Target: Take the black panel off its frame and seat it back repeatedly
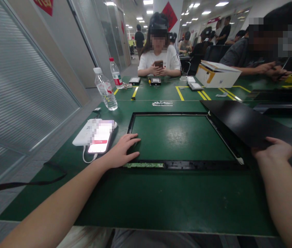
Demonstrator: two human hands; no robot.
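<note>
A thin black rectangular frame [200, 165] lies flat on the green table [171, 199], with a narrow green circuit strip [146, 165] along its near edge. My left hand [124, 151] rests over the frame's left side, its fingers spread and nothing gripped. At the right, my right hand [273, 151] is closed on the near edge of a large dark panel [251, 120]. That panel is tilted, and its far left corner lies near the frame's far right corner. The fingers under the panel are partly hidden.
Left of the frame are a lit phone [101, 137], a white device [84, 132] with a cable, and two bottles [107, 91]. Beyond stand a white box [217, 75] and small drives [155, 81]. People sit across the table.
</note>
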